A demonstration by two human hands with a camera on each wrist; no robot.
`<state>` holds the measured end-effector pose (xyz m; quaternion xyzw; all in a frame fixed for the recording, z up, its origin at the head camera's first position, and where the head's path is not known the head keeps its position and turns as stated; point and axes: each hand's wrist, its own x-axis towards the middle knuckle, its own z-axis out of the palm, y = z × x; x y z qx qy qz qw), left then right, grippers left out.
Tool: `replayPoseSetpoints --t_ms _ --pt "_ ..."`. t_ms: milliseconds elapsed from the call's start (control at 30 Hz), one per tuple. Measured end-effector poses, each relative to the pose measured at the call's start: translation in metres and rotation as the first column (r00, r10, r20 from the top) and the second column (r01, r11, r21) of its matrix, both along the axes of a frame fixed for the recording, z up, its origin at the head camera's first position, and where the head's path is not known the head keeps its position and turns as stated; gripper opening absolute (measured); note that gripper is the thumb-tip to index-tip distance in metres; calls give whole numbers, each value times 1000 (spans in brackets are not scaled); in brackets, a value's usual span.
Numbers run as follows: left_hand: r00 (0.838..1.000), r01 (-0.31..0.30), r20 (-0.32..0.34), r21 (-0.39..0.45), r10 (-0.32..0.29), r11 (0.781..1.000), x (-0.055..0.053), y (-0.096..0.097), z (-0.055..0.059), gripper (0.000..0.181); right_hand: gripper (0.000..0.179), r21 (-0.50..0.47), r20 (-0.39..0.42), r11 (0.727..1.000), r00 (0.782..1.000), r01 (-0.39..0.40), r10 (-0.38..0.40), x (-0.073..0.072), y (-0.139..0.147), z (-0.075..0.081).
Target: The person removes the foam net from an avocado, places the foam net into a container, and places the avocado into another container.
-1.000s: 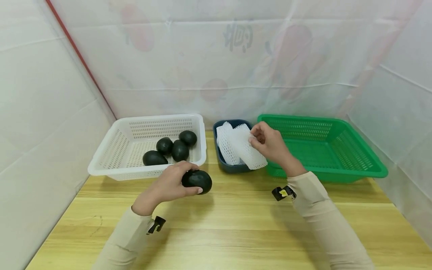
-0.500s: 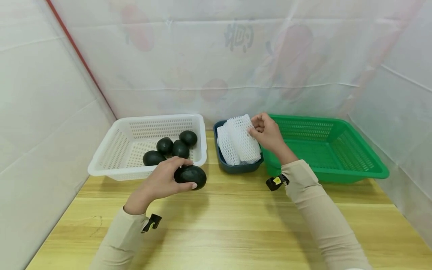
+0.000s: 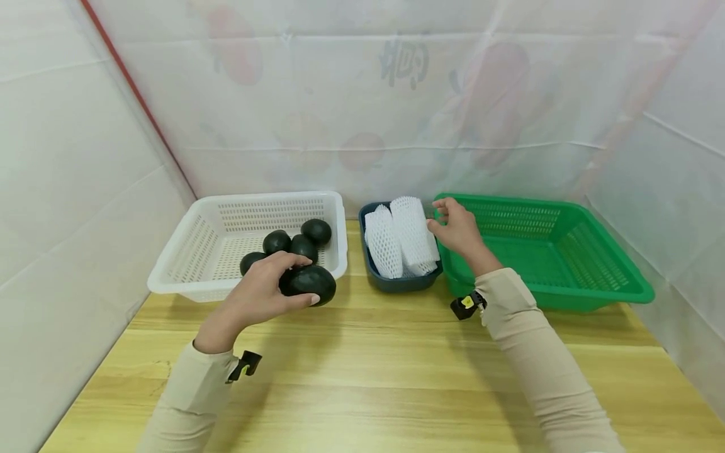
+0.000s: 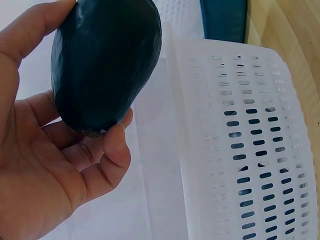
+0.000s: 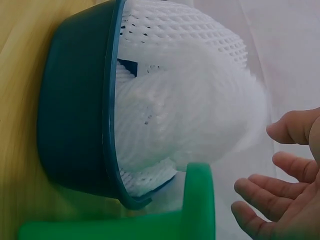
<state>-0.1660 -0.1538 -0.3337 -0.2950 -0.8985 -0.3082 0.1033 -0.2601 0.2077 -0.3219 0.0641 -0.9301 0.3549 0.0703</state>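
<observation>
My left hand (image 3: 257, 290) grips a dark avocado (image 3: 313, 284) just in front of the white basket's near right corner. In the left wrist view, thumb and fingers curl about the avocado (image 4: 107, 60), stem end toward the palm. Several more avocados (image 3: 316, 232) lie inside the white basket (image 3: 187, 286), one partly hidden behind my left hand. White foam net sleeves (image 3: 412, 229) stick up out of a small dark blue bin (image 3: 396, 285). Beside them my right hand (image 3: 460, 229) holds nothing; in the right wrist view its fingers (image 5: 267, 192) are spread apart from the foam.
A green basket (image 3: 544, 296) stands at the right, its left rim beside the blue bin and under my right hand. The containers stand in a row along the back of the wooden table (image 3: 368, 377). A pale printed sheet (image 3: 362, 94) hangs behind them.
My right hand has let go of a foam net sleeve, which now stands in the blue bin. My left hand, with the avocado, has drifted left and slightly back toward the white basket.
</observation>
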Motion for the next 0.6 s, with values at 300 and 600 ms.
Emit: replayPoseSetpoints --t_ms 300,600 --pt "1000 -9 6 -1 9 1000 -1 -2 -1 56 41 33 3 999 999 -37 37 3 0 3" --pt "1000 -21 -20 42 22 999 -3 -5 -2 59 54 268 4 953 989 -144 148 18 0 14"
